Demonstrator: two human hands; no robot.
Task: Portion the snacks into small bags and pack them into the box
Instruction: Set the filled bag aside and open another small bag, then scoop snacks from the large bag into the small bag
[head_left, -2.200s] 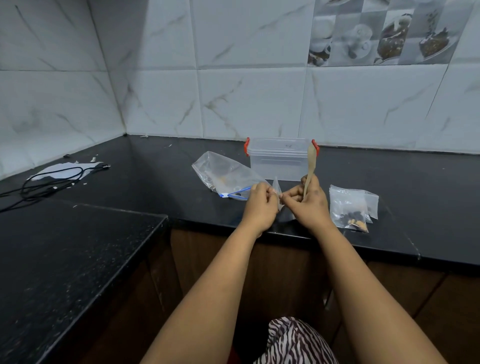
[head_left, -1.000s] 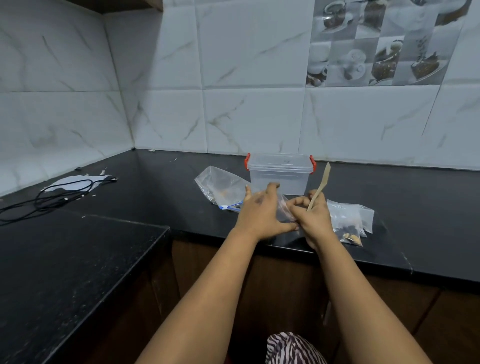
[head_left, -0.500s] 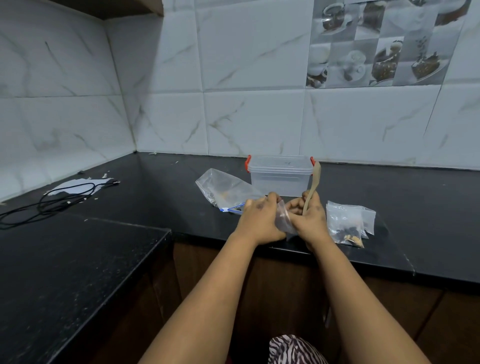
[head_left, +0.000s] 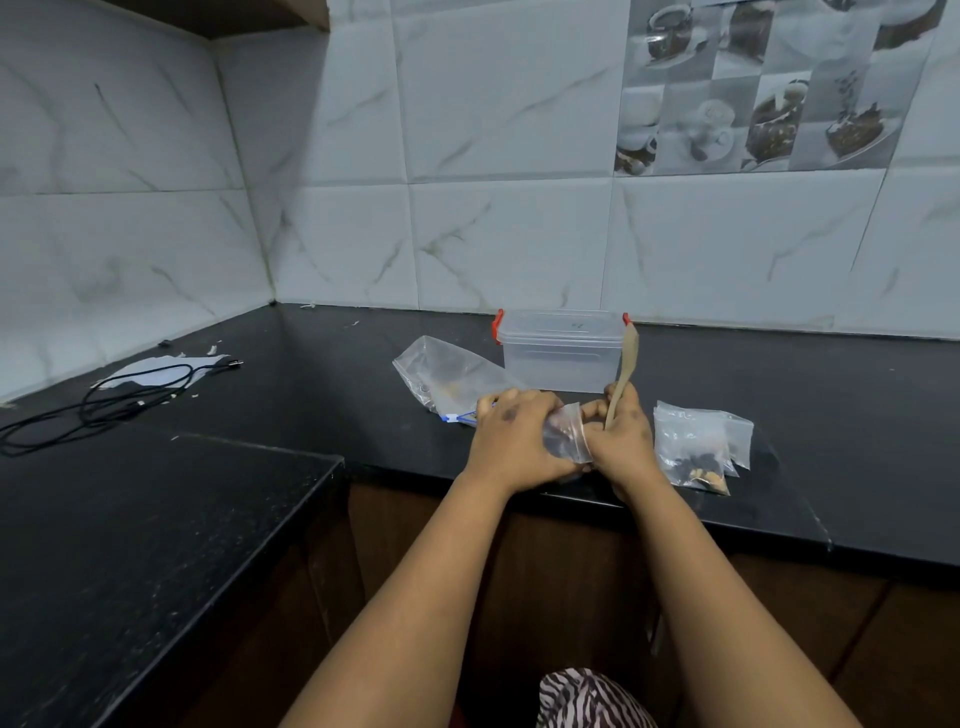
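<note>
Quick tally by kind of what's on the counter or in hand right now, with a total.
Clear box with red latches: 1
Large zip bag: 1
Small bag held in both hands: 1
Small bags piled at the right: at least 2, exact count unclear
Wooden spoon, in the right hand: 1
Black cable: 1
White paper: 1
Total: at least 8

Both bare forearms reach fwd, hands meeting at the black stone counter's (head_left: 857, 415) front edge. Left hand (head_left: 511, 441) curls round a small clear plastic bag (head_left: 566, 436). Right hand (head_left: 621, 441) pinches same bag & grips a pale wooden spoon (head_left: 623, 371), upright.
</note>
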